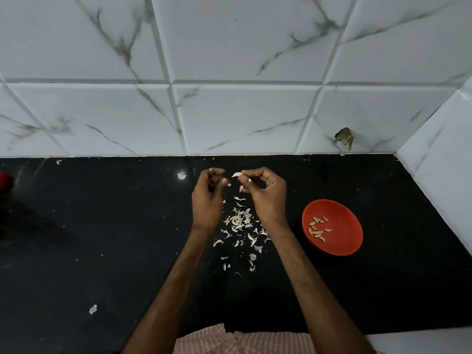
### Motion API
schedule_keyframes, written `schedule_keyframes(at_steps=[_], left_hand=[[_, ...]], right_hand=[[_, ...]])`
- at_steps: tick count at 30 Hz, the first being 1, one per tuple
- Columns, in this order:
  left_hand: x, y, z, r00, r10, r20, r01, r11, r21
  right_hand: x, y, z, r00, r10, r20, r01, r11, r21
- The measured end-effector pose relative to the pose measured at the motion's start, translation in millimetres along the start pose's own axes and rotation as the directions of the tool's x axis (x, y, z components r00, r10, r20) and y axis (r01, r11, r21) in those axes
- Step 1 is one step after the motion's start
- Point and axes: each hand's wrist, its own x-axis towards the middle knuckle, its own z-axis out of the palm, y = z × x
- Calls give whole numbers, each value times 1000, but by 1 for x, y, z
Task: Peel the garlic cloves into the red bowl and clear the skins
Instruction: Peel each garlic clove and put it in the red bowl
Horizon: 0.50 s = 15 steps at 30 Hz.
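Note:
My right hand (263,190) pinches a pale garlic clove (236,174) between thumb and fingertips, held above the black counter. A strip of skin (241,188) hangs just below it. My left hand (209,192) is beside it, fingers curled, with tiny skin bits at its fingertips. Between my forearms lies a scattered pile of garlic skins (240,223). The red bowl (332,227) stands to the right of my right wrist and holds several peeled cloves (316,229).
The black counter (102,238) runs to a marble-tiled wall at the back and a tiled side wall on the right. A red object (5,180) shows at the far left edge. A stray skin (93,309) lies front left. A dark mark (344,137) is on the wall.

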Motion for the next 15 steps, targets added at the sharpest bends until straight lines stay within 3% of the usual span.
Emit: schedule_keyframes(at_steps=[3, 15], left_hand=[[0, -1, -1, 998, 56, 14, -57, 993, 108], [-1, 5, 2, 995, 97, 8, -96, 993, -71]], right_hand=[[1, 3, 0, 999, 47, -4, -47, 997, 68], [1, 2, 1, 998, 17, 59, -17, 1000, 6]])
